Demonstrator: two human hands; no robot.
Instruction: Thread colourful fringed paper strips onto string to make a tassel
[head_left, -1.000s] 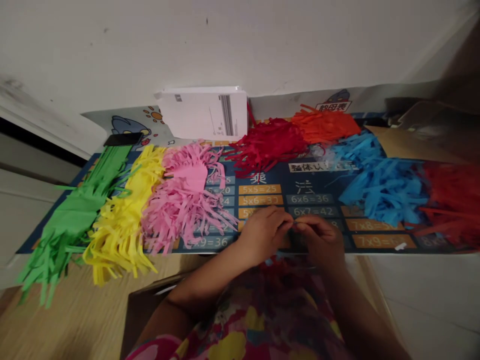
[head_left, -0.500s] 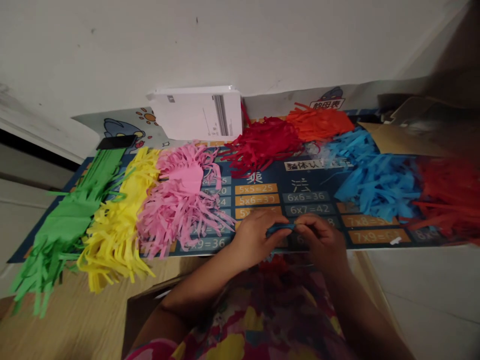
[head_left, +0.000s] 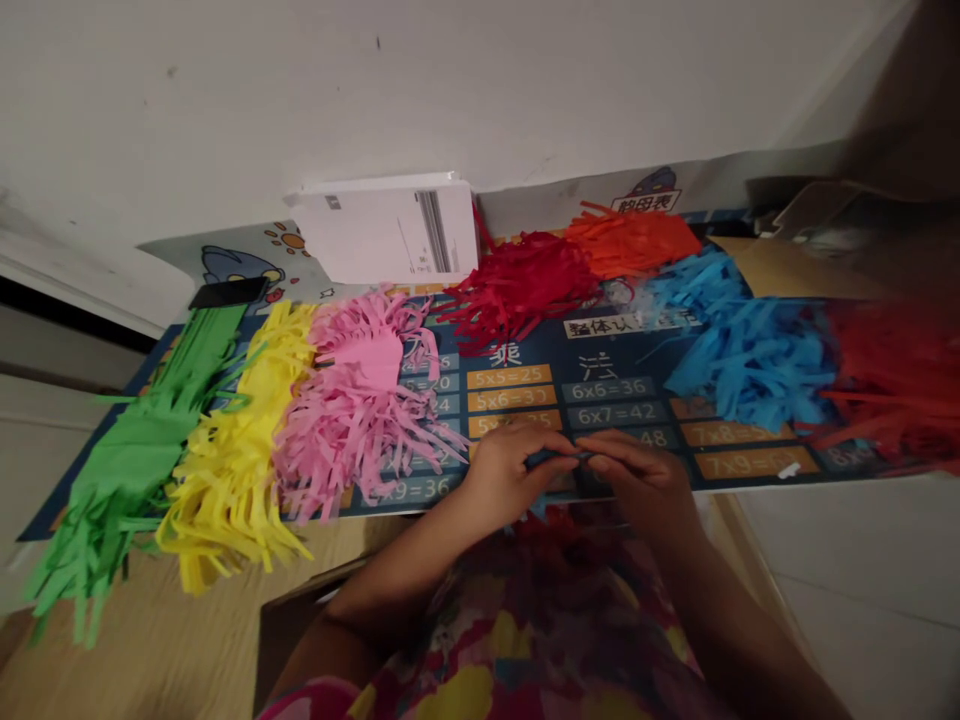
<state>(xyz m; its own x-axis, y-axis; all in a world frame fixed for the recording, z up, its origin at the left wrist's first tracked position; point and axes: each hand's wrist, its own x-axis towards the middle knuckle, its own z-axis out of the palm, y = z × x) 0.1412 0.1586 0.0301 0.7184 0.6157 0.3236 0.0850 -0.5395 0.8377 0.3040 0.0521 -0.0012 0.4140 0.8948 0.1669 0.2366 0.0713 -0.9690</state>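
Head view: The left hand (head_left: 510, 468) and right hand (head_left: 637, 478) meet at the near edge of the tabletop mat (head_left: 615, 385), fingertips facing each other. Both hands pinch a small blue paper strip (head_left: 553, 458) between thumb and fingers; the strip spans the gap between the two hands, just above the mat's near edge, at about mid-length. Its exact shape cannot be told.

Toward the left end of the mat lie fringed paper piles, side by side and touching: green (head_left: 131, 460), yellow (head_left: 236, 455), pink (head_left: 360, 405). At the far edge, a white paper stack (head_left: 386, 230) leans against the wall, with a dark red pile (head_left: 525, 285) and an orange pile (head_left: 630, 240) beside it. Toward the right end lie a blue pile (head_left: 742, 350) and a red pile (head_left: 892, 375). A dark phone (head_left: 229, 292) rests at the far left corner.
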